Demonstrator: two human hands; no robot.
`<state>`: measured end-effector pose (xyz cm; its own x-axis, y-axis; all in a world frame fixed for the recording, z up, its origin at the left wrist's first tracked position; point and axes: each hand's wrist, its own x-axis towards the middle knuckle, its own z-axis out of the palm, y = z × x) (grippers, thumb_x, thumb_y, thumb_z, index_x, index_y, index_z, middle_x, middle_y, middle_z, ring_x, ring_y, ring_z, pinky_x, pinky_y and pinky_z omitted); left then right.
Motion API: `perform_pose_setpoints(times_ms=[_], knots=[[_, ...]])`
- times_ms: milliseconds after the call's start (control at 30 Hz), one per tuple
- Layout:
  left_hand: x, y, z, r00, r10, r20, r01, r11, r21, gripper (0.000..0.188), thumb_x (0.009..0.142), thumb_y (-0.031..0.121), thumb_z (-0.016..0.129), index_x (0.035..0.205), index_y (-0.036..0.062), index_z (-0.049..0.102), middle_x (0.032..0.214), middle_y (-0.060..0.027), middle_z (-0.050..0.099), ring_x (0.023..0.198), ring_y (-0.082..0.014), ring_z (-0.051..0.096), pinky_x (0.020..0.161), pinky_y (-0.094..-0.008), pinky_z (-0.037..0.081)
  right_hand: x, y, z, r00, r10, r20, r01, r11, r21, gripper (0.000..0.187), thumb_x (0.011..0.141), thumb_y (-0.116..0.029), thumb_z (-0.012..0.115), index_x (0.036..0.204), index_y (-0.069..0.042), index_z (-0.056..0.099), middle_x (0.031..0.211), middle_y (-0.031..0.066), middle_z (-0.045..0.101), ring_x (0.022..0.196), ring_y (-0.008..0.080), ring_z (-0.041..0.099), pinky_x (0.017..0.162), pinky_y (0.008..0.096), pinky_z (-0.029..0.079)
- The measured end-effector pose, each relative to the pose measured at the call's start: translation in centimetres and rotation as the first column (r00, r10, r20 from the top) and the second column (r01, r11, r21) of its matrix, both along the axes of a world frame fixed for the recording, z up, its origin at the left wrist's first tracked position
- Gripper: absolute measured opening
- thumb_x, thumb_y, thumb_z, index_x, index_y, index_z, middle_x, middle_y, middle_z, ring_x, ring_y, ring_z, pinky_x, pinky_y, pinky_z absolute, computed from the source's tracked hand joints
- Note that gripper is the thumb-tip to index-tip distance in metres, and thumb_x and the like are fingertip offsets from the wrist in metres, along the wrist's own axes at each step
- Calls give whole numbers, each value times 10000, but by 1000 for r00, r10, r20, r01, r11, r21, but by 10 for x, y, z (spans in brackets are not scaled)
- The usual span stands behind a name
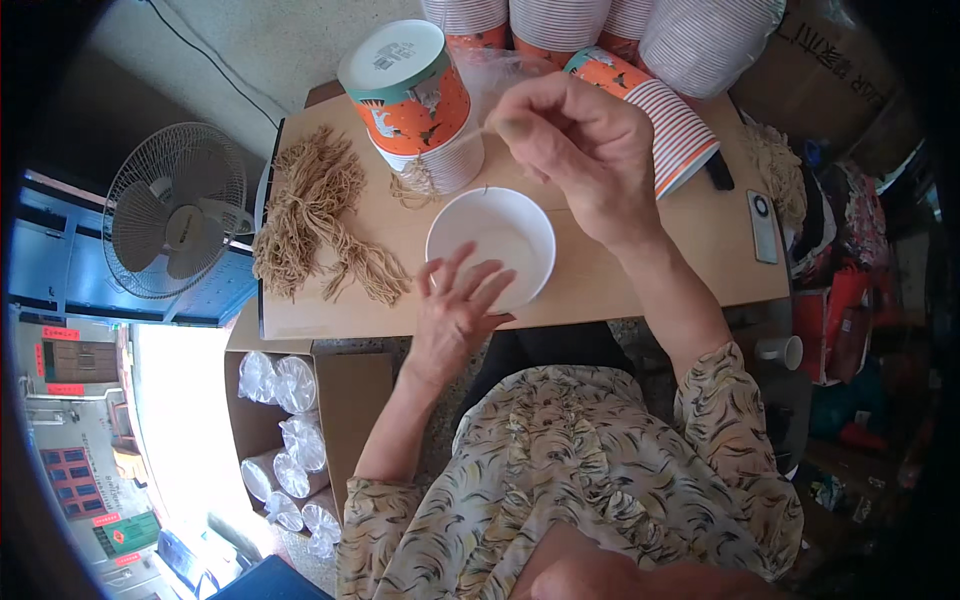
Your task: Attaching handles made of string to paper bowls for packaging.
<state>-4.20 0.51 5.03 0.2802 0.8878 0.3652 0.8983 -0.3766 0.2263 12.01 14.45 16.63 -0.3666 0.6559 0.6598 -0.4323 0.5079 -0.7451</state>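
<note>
A white round paper bucket (pixel 535 235) stands near the front edge of the table, its opening toward me. My left hand (pixel 455 315) is at the bucket's near-left rim, fingers spread over the opening; firm contact cannot be made out. Raised above the table to the right, my right hand (pixel 590 150) is closed in a pinch, and whatever it may hold is too small to tell. A short bit of string shows at the bucket's far rim. Left of the bucket lies a loose bundle of tan strings (pixel 315 215). Behind it, an orange-and-green bucket stack (pixel 425 115) stands upside down.
More stacked buckets (pixel 675 125) lie at the back right, with wrapped stacks (pixel 700 45) behind. A phone-like white device (pixel 762 225) rests by the table's right edge. A fan (pixel 180 215) stands at left, above a carton (pixel 355 410) with bagged rolls. A mug (pixel 780 350) sits right.
</note>
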Motion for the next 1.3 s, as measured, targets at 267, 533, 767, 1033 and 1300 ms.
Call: perform_pose_setpoints(times_ms=[267, 533, 767, 1033, 1300], knots=[[-44, -4, -20, 931, -80, 357, 87, 996, -5, 172, 792, 46, 759, 956, 61, 710, 976, -75, 712, 1001, -297, 662, 782, -380, 545, 32, -38, -36, 975, -184, 123, 191, 980, -49, 84, 963, -26, 648, 1006, 45, 655, 833, 16, 658, 715, 22, 568, 616, 172, 461], [-34, 4, -6, 606, 297, 738, -21, 933, -359, 130, 894, 116, 738, 979, 22, 712, 889, -95, 710, 791, -189, 672, 743, -329, 527, 32, -71, -106, 822, -488, 293, 392, 859, 329, 87, 881, 2, 731, 956, 14, 688, 711, 27, 652, 550, 50, 530, 491, 212, 407], [-31, 5, -8, 698, 202, 687, -69, 974, -216, 192, 880, 171, 763, 1028, 50, 735, 853, -63, 691, 773, -168, 615, 714, -310, 496, 21, -72, -120, 842, -479, 249, 376, 852, 365, 139, 843, 26, 740, 952, -13, 664, 724, 73, 660, 493, 131, 568, 456, 274, 430], [-29, 7, -7, 724, 164, 670, -49, 981, -187, 213, 867, 167, 768, 1054, 68, 745, 827, -63, 669, 756, -186, 588, 712, -327, 474, 16, -69, -128, 846, -461, 267, 361, 865, 350, 131, 853, -3, 744, 955, -11, 662, 725, 90, 663, 519, 155, 597, 475, 286, 453], [-26, 5, -1, 726, 196, 659, -56, 972, -227, 210, 854, 144, 770, 1048, 68, 746, 823, -69, 664, 798, -203, 605, 726, -351, 478, 14, -67, -132, 845, -449, 289, 355, 877, 324, 142, 843, 0, 748, 955, -8, 662, 730, 92, 664, 537, 177, 614, 487, 299, 471]])
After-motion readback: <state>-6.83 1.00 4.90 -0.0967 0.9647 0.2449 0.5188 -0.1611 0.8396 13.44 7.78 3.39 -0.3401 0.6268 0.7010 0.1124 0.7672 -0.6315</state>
